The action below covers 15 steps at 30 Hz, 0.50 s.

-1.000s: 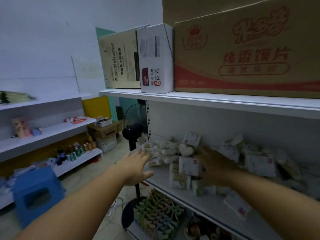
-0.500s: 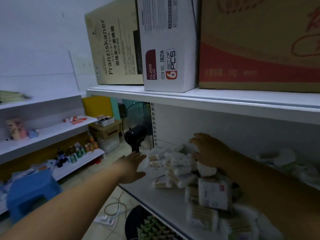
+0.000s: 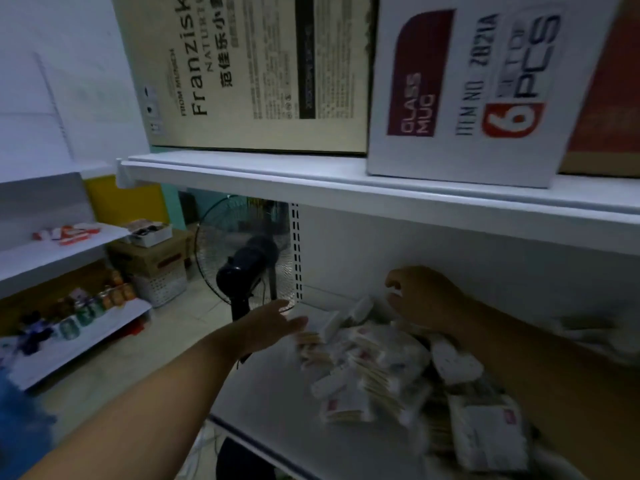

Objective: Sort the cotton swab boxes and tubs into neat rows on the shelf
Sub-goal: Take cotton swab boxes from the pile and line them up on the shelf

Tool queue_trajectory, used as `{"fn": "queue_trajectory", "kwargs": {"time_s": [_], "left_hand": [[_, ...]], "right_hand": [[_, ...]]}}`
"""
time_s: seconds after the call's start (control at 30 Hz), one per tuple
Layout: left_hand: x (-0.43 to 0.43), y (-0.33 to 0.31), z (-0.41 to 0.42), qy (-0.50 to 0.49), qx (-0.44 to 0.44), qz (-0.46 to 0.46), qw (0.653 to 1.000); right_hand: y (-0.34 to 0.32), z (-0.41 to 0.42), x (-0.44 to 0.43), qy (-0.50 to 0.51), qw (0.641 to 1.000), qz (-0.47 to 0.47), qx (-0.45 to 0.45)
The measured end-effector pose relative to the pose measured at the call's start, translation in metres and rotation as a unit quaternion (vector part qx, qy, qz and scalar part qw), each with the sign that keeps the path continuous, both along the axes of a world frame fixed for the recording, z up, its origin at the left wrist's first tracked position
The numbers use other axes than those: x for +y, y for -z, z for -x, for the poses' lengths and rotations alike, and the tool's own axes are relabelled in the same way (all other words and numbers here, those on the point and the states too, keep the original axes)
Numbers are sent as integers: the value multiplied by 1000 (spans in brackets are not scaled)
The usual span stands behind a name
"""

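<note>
The left hand (image 3: 272,329) is reaching in flat, its fingers (image 3: 294,322) lying straight and holding nothing, their tips just beside the left edge of a loose heap of cotton swab boxes (image 3: 363,362) on the shelf (image 3: 263,393). The right hand (image 3: 427,299) is hovering over the back of the heap with its fingers curling inward. Something pale is showing between them, but blur is making it impossible to tell whether they are pinching it. The heap is sprawling towards the shelf's front lip, so a sweep from either hand is likely to be pushing the front boxes over the edge. The boxes are also lying tilted across one another, so lifting one risks dragging its neighbours. One heart-shaped tub (image 3: 453,363) is lying on top at the right. The boxes are too smeared to count, though well over ten seem to be lying there. Above, one Franziskaner carton (image 3: 249,71) and one glass mug box (image 3: 467,88) are standing on the upper shelf (image 3: 311,187), and one fan (image 3: 247,263) is standing behind.
</note>
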<state>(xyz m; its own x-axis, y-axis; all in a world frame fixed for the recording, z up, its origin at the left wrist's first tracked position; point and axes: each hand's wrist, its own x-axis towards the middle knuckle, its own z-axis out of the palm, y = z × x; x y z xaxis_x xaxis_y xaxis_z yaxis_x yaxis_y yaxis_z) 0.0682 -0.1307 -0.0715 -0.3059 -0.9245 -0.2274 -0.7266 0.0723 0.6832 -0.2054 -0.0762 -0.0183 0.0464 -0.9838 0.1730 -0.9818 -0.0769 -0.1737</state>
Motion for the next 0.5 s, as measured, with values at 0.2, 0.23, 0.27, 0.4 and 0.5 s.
{"fn": "queue_trajectory", "kwargs": {"time_s": [0.2,0.23,0.27,0.4,0.5], "left_hand": [[-28,23,10,25,-32,8,999],[-29,27,11,43,-50,2,998],[-31,29,11,58,-61,-1,996],[-26,30,16,83,-32,21,996],[-25,31,14,65,14,60,996]], "right_hand": [[12,-41,-26,126,988,-93,-6],[13,-47,-31,149,981,-124,-24],[14,-53,-36,167,972,-158,-37],[17,-68,-51,209,935,-274,-84],[14,-74,-55,260,915,-270,-150]]}}
